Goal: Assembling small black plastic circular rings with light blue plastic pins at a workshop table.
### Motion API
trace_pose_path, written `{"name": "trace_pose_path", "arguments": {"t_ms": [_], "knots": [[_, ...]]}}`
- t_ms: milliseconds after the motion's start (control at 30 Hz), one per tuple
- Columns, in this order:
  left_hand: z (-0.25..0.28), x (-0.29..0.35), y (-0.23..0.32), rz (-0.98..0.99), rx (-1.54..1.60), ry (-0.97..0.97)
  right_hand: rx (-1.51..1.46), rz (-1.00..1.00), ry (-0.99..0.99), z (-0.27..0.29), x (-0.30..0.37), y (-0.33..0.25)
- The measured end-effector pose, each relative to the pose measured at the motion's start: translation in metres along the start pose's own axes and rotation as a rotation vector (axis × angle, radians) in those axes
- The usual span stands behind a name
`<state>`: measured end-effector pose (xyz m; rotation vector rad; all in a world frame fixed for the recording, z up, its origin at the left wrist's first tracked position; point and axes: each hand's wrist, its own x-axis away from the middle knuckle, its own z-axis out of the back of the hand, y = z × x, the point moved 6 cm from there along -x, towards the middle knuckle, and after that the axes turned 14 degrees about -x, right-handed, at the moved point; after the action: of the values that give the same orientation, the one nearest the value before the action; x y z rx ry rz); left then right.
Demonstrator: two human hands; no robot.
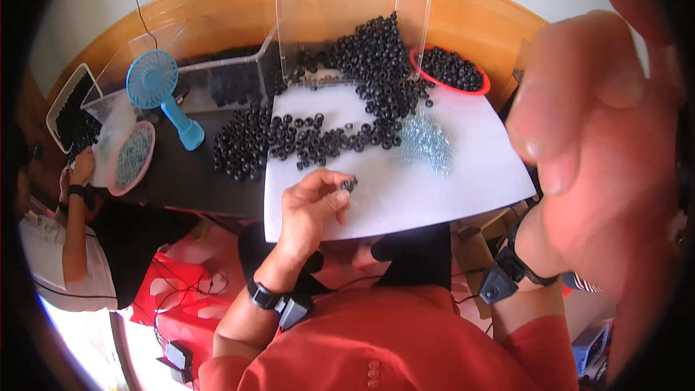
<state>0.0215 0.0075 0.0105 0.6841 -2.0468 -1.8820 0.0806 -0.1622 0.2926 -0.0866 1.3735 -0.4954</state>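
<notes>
A small black ring-shaped part (350, 185) is pinched between the fingertips of the left hand (313, 206), just above the near part of a white sheet (434, 188). The part is dark, rounded and tilted; its finer shape cannot be made out. A loose heap of like black rings (318, 137) is spread across the far side of the sheet, well apart from the held one. The right hand (594, 145) is raised close to the camera, blurred, with nothing seen in it.
</notes>
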Motion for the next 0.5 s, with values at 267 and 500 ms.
{"name": "trace_pose_path", "arguments": {"t_ms": [267,500], "knots": [[0.003,0.001,-0.004,0.015,0.079,-0.012,0.470,-0.671,0.375,0.020,0.141,0.103],[0.004,0.003,-0.004,0.004,0.123,-0.002,1.087,-0.560,-0.131,-0.026,0.198,0.154]]}}
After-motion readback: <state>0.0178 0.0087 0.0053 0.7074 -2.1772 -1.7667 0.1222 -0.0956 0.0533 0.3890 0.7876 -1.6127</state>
